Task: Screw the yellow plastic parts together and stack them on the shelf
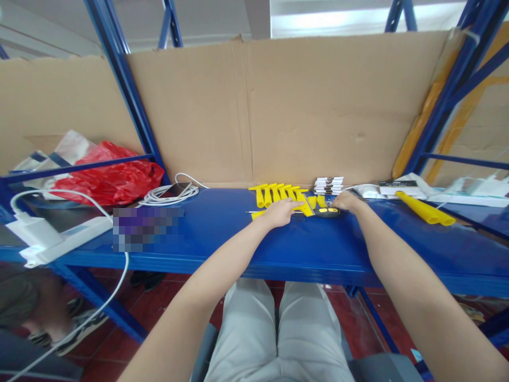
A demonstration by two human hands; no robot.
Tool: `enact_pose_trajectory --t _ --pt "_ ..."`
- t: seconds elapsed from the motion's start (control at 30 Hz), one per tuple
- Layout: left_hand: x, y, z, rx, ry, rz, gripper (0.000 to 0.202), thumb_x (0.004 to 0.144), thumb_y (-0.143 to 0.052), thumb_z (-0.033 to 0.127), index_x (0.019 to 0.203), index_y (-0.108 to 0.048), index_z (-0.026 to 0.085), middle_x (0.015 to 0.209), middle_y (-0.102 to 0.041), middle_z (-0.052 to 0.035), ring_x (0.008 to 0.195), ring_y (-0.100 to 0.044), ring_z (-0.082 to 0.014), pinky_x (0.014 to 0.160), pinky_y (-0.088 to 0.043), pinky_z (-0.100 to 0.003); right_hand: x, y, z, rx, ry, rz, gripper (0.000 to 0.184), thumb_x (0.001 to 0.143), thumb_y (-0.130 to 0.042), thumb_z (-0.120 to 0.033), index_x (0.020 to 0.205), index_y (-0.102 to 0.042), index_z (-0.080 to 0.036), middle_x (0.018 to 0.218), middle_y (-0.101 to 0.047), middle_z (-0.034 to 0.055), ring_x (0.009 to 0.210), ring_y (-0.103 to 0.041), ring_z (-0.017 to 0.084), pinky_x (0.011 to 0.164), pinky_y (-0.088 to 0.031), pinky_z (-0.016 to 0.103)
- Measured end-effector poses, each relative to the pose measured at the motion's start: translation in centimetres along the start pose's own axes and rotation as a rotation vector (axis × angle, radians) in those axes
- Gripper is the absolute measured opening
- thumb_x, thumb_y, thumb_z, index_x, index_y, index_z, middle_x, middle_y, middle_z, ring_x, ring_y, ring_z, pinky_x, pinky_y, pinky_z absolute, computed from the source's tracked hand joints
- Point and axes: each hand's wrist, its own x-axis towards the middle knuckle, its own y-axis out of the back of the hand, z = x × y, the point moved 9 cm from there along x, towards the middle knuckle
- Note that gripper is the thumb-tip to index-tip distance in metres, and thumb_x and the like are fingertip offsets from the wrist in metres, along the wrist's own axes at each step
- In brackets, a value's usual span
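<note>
On the blue shelf point(222, 233) lies a row of several yellow plastic pieces point(278, 193). My left hand point(280, 212) rests on the shelf just in front of them, fingers curled over a yellow piece point(258, 214) beside a thin metal rod. My right hand point(347, 201) lies to the right, fingers closed near a black and yellow screwdriver handle point(328, 212). Whether it grips the handle is hidden. A small stack of white and dark parts point(328, 185) stands behind the hands.
A cardboard sheet point(302, 106) backs the shelf. A coiled white cable with a phone point(170, 193) and a red plastic bag point(111, 178) lie left. A white power strip point(55, 239) sits far left. A long yellow tube point(425, 209) and white items point(397, 187) lie right. Blue uprights point(131, 95) frame the bay.
</note>
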Motion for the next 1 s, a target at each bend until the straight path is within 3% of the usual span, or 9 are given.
enact_pose_trajectory --t 0.1,0.2,0.4,0.6,1.0 --pt "0.0 0.1 0.1 0.006 -0.002 0.003 0.048 0.095 -0.046 0.016 0.141 -0.055 0.028 0.13 -0.063 -0.0095 0.121 -0.061 -0.0232 0.1 -0.05 -0.034 -0.1 0.3 0.1 0.142 -0.039 0.017 0.007 0.066 -0.069 -0.011 0.068 -0.074 -0.008 0.069 -0.069 0.014 0.078 -0.067 0.027 0.065 -0.048 0.028" --pt "-0.1 0.1 0.1 0.021 -0.007 0.004 0.048 0.095 -0.046 0.017 0.14 -0.055 0.027 0.129 -0.064 -0.0091 0.12 -0.061 -0.0225 0.101 -0.049 -0.033 -0.2 1.2 -0.8 0.456 0.003 0.086 0.004 0.066 -0.068 -0.011 0.067 -0.072 -0.009 0.073 -0.07 0.0118 0.081 -0.066 0.023 0.069 -0.048 0.027" --pt "-0.1 0.3 0.5 0.042 -0.025 0.011 0.048 0.094 -0.045 0.013 0.137 -0.058 0.027 0.129 -0.064 -0.0094 0.12 -0.061 -0.0232 0.1 -0.049 -0.033 -2.1 1.9 -5.0 0.848 0.097 0.029 0.005 0.071 -0.067 -0.016 0.071 -0.071 -0.015 0.085 -0.072 0.0061 0.08 -0.061 0.015 0.066 -0.045 0.023" --pt "-0.3 0.7 0.7 0.047 -0.034 0.006 0.049 0.093 -0.043 0.013 0.138 -0.057 0.026 0.126 -0.065 -0.0091 0.118 -0.062 -0.0234 0.099 -0.05 -0.034 -3.9 1.7 -8.7 0.864 0.209 -0.013 0.013 0.065 -0.066 -0.008 0.055 -0.066 -0.017 0.068 -0.068 0.0016 0.075 -0.061 0.014 0.079 -0.046 0.025" --pt "-0.3 0.5 0.9 0.116 -0.08 0.007 0.051 0.093 -0.039 0.012 0.139 -0.056 0.025 0.122 -0.064 -0.0105 0.115 -0.062 -0.0241 0.094 -0.051 -0.035 -4.4 2.0 -9.5 0.699 0.227 0.07 0.016 0.067 -0.059 -0.007 0.055 -0.06 -0.018 0.065 -0.065 0.001 0.076 -0.061 0.017 0.077 -0.046 0.026"
